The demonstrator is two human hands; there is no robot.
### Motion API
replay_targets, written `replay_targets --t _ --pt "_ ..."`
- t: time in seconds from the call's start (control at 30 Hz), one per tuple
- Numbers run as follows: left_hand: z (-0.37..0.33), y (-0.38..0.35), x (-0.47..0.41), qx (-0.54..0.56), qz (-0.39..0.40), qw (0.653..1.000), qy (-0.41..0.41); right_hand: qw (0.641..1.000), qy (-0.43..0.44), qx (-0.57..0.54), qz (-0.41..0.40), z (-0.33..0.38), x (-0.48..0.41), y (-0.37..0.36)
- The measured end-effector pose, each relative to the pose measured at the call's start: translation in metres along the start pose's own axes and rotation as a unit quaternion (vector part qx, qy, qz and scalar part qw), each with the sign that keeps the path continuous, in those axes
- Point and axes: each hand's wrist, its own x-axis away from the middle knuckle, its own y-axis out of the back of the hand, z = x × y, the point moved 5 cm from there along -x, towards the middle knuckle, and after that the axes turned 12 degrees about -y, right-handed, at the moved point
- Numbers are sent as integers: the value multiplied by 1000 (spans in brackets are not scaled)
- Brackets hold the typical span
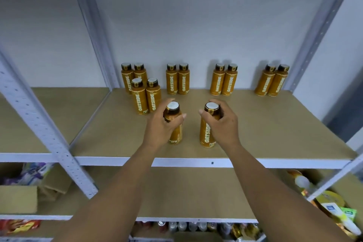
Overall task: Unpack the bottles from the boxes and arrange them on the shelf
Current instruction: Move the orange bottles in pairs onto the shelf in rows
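On the shelf board (pixel 275 129), toward its front edge, upright and apart: left Oatside bottle (pixel 175 136), clasped at the shoulder by the left hand (pixel 162 126); right Oatside bottle (pixel 207 132), clasped likewise by the right hand (pixel 224 125). Probably rigid, slick-sleeved, fairly heavy if full; grasp just below the cap.

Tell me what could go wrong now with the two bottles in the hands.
The left hand grips the left bottle close to the front pair; sliding it back could knock those over. The right hand holds the right bottle high, near the cap, so it might tip if released tilted.
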Motion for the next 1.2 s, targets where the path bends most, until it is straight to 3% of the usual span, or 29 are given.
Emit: replay_targets --t 0.2,0.33,1.2 --pt "11 4 11 22 -1 998 54 995 -29 8 98 -24 6 12" --pt "26 8 27 -20 10 997 79 986 -17 110 126 -45 10 24" --pt "58 -20 18 -47 52 995 71 973 -28 192 122 -60 -17 -13"
